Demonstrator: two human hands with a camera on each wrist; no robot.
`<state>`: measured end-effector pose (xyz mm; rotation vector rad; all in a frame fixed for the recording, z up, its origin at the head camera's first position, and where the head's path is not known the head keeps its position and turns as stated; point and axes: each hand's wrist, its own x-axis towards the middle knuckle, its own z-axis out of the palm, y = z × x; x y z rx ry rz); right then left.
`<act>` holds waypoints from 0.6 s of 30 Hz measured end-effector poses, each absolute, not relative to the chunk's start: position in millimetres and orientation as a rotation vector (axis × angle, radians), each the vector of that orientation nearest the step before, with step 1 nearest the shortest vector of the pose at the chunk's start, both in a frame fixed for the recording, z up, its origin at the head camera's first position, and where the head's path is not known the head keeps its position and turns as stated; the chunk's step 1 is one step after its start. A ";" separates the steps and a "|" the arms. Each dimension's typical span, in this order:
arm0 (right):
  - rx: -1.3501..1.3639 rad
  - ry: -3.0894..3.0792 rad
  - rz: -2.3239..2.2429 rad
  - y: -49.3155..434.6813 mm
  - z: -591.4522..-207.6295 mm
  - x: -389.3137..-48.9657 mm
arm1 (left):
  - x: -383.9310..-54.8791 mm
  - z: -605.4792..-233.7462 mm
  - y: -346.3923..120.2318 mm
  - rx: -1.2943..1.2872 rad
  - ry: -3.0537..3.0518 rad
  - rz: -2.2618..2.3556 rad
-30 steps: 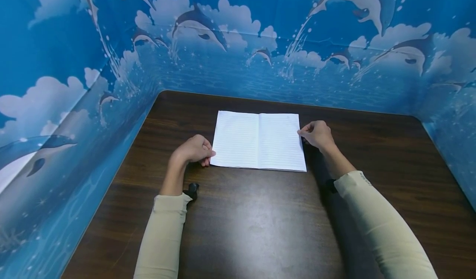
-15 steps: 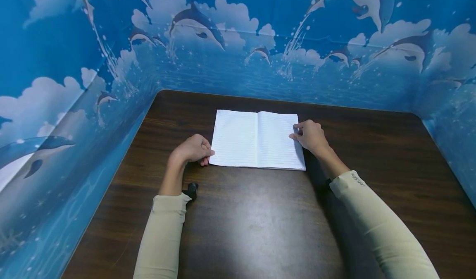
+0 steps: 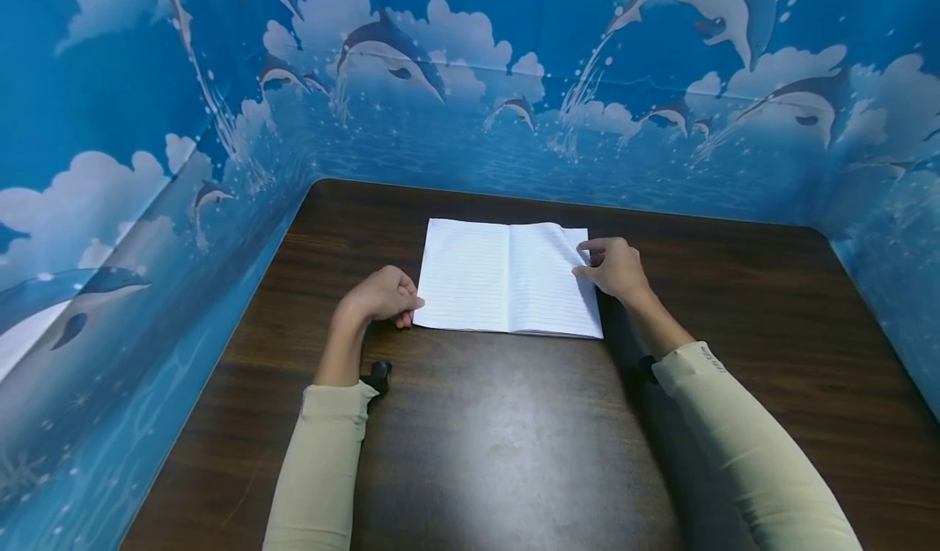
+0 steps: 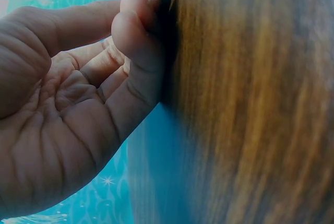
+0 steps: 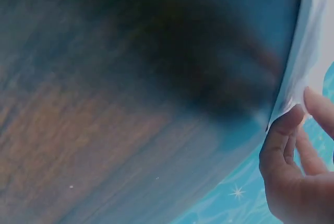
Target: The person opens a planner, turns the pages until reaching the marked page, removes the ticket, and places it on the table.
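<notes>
An open notebook (image 3: 470, 277) with ruled white pages lies flat near the middle of the table. My left hand (image 3: 382, 294) holds its near left corner, thumb over the page edge and fingers curled beneath. At the right edge, my right hand (image 3: 615, 265) pinches a page (image 3: 547, 261) between thumb and finger. The far corner of that page is bent up, and a strip of the sheet below shows beside it. In the right wrist view, thumb and finger meet at the white page edge (image 5: 308, 51). The left wrist view shows the left fingers pressed together at the dark table edge.
The dark wood-grain table (image 3: 507, 453) has rounded far corners. Behind it and along both sides hangs a blue curtain (image 3: 455, 143) printed with dolphins and clouds. A black strap piece (image 3: 379, 377) sits at the left wrist.
My right hand has shifted slightly left over the right page. That page's far right corner has lifted and curled inward. My left hand has stayed at its corner.
</notes>
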<state>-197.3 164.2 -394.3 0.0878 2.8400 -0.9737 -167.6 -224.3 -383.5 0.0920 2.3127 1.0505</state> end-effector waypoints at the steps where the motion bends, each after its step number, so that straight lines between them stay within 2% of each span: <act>1: 0.115 2.808 -1.014 166.2 -393.3 -197.7 | -167.6 -383.6 -224.4 0.091 2.314 1.052; 8: 0.358 2.605 -1.204 173.2 -378.0 -199.3 | -166.1 -382.2 -224.8 0.087 2.312 1.052; 18: 0.362 2.534 -1.239 177.2 -352.3 -203.3 | -166.3 -380.6 -225.5 0.119 2.311 1.053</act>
